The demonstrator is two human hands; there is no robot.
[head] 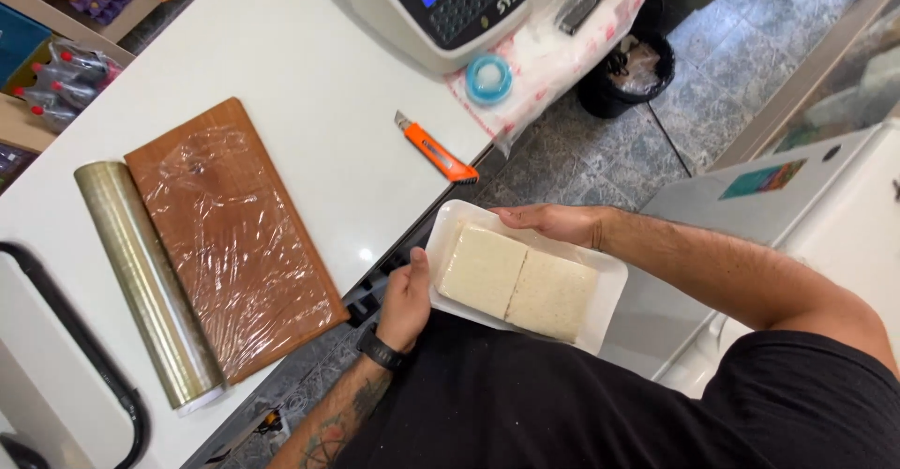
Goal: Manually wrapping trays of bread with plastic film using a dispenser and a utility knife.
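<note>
A: so where's the white foam tray [609, 277] with the two pale cheese slabs [517, 281]?

B: held off the white counter [309, 84] edge. Left hand [405, 302] grips its near rim, right hand [548, 221] clasps the far rim. Orange utility knife [433, 149] lies nearby.

White worktop [309, 84], to the left of the fingers [419, 261]. On it, well apart from them: roll of clear film [145, 286], touching a wooden board [234, 234] wrapped in film. Nearer, above the fingers: orange utility knife [433, 150]. Farther up: weighing scale [441, 0], blue tape roll [488, 78].
</note>
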